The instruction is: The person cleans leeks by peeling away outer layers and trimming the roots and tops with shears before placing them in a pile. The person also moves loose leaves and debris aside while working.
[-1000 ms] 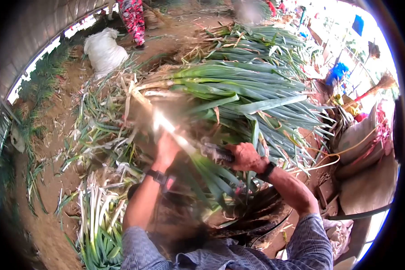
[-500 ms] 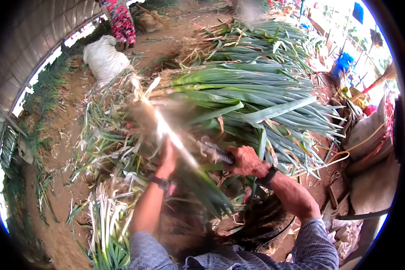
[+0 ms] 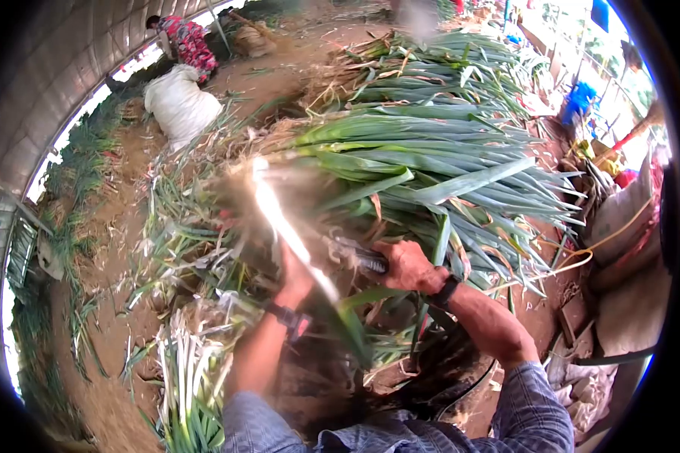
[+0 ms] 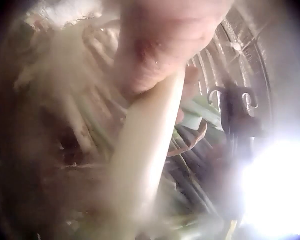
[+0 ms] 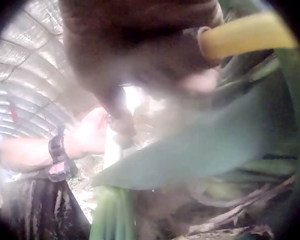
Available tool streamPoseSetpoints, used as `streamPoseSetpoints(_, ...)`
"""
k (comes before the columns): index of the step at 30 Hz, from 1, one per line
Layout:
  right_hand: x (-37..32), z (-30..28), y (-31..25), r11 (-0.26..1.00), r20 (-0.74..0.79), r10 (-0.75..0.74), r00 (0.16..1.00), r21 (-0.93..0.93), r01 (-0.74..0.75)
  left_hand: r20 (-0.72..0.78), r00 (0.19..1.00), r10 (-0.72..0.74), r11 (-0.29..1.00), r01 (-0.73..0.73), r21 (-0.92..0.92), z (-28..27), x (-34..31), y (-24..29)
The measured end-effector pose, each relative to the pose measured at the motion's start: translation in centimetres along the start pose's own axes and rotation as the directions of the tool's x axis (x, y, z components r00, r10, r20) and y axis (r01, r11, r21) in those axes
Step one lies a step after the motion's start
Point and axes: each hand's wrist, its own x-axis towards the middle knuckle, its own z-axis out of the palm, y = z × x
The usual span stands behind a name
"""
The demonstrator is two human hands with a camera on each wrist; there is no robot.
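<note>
A long leek (image 3: pixel 279 217), its white stalk bright in the head view, slants from upper left down to green leaves. My left hand (image 3: pixel 295 273) grips its stalk around the middle; the left wrist view shows fingers (image 4: pixel 160 55) closed over the pale stalk (image 4: pixel 147 145). My right hand (image 3: pixel 408 266) holds a dark ribbed handle (image 3: pixel 372 260) whose front end lies beside the stalk, blurred. In the right wrist view that hand (image 5: pixel 145 50) is above the leek's green part (image 5: pixel 112 215), and a broad leaf (image 5: pixel 190 145) crosses below it.
Large leek heaps (image 3: pixel 446 143) spread ahead and right. Trimmed leeks (image 3: pixel 181 370) lie at lower left, near scattered leaf scraps (image 3: pixel 189 219). A white sack (image 3: pixel 181 106) and a bending person (image 3: pixel 189 45) are at upper left; brown sacks (image 3: pixel 631 279) stand at right.
The leek has swung steeper, its leafy end moving left and down, and my left hand has shifted slightly right. My right hand still holds the handle. The distant person has bent down.
</note>
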Motion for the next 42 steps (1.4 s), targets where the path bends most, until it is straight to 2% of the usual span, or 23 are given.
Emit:
streamPoseSetpoints(2,0.0,0.1,-0.2,1.0,-0.016,0.015,1.0,0.003,-0.015,-0.061,0.998,-0.027,0.999,0.029,0.043,1.9,-1.7,0.9)
streamPoseSetpoints(5,0.3,-0.3,-0.3,1.0,-0.045,-0.022,0.999,-0.021,0.021,0.001,0.999,-0.042,0.994,0.041,0.1,2.2,-1.7,0.8)
streamPoseSetpoints(7,0.3,-0.3,-0.6,0.998,-0.093,-0.059,0.994,-0.032,0.056,-0.007,0.997,-0.073,0.993,0.073,0.088,2.4,-2.0,0.7)
streamPoseSetpoints(10,0.3,-1.0,-0.9,0.999,-0.031,0.049,0.998,-0.013,-0.049,-0.059,0.998,-0.022,0.999,0.019,-0.037,1.1,-0.5,-0.2)
streamPoseSetpoints(12,0.3,-0.6,-0.7,0.999,-0.089,-0.042,0.995,-0.028,0.04,-0.051,0.999,-0.003,0.999,0.0,-0.042,0.3,0.1,-0.4)
streamPoseSetpoints(13,0.4,-0.5,-0.7,0.996,-0.118,-0.086,0.989,-0.037,0.082,-0.019,1.0,0.01,1.0,-0.011,-0.007,0.6,-0.2,-0.1)
streamPoseSetpoints(16,0.3,-0.7,-0.4,1.0,-0.053,-0.006,0.999,0.013,0.007,0.139,0.989,0.046,0.986,-0.067,0.152,1.5,-1.2,0.2)
streamPoseSetpoints(17,0.3,-0.9,-0.5,0.999,-0.023,0.033,0.999,0.008,-0.033,0.066,0.995,0.077,0.977,-0.089,0.196,1.7,-1.2,0.1)
streamPoseSetpoints(18,0.3,-1.2,-0.6,0.998,0.008,0.07,0.998,0.002,-0.07,-0.065,0.996,0.066,0.988,-0.056,0.147,2.0,-1.1,0.1)
streamPoseSetpoints(20,0.4,-1.3,-0.5,0.994,0.037,0.111,0.993,-0.01,-0.111,-0.318,0.948,0.021,0.999,-0.011,0.035,1.8,-0.4,0.0)
streamPoseSetpoints(22,0.3,-1.0,0.0,0.992,0.032,0.124,0.992,-0.019,-0.124,-0.252,0.963,0.091,0.989,-0.057,0.137,-1.4,1.3,-2.0)
streamPoseSetpoints(25,0.3,-1.5,-0.2,0.996,0.078,0.094,0.993,-0.007,-0.093,-0.18,0.983,0.047,0.992,-0.025,0.125,-2.7,1.6,-2.5)
streamPoseSetpoints(27,-0.1,-2.1,-0.5,0.996,-0.06,0.062,0.996,0.063,-0.058,-0.109,0.994,0.006,0.998,0.001,0.061,-2.6,1.3,-1.9)
streamPoseSetpoints(28,-0.2,-2.2,-0.7,0.995,-0.129,0.045,0.991,0.095,-0.033,-0.131,0.991,0.021,0.994,-0.006,0.107,-2.3,1.1,-1.9)
streamPoseSetpoints(32,0.1,-2.1,-0.6,0.999,-0.118,-0.036,0.992,0.017,0.039,-0.12,0.99,0.069,0.964,-0.034,0.265,-1.4,0.7,-2.5)
streamPoseSetpoints(36,-0.2,-1.1,-0.4,0.998,-0.137,-0.055,0.989,-0.012,0.054,-0.086,0.996,0.024,0.997,-0.017,0.081,-0.8,0.3,-1.4)
streamPoseSetpoints(38,0.0,-2.1,-1.1,0.993,-0.134,-0.114,0.984,-0.024,0.112,-0.065,0.998,-0.017,0.997,0.021,0.069,-0.2,-0.3,-0.7)
streamPoseSetpoints(39,0.0,-1.9,-0.9,0.994,-0.126,-0.107,0.986,-0.022,0.105,-0.076,0.995,-0.063,0.996,0.067,0.051,0.0,-0.7,-0.6)
streamPoseSetpoints(41,-0.2,-1.1,-0.8,0.996,-0.111,-0.086,0.99,-0.015,0.084,-0.002,1.0,-0.014,0.981,0.015,0.196,-0.3,-0.9,-1.2)
streamPoseSetpoints(42,-0.3,-0.9,-0.6,0.999,-0.086,-0.04,0.995,-0.021,0.038,0.009,0.999,-0.045,0.988,0.044,0.151,-0.4,-0.8,-1.2)
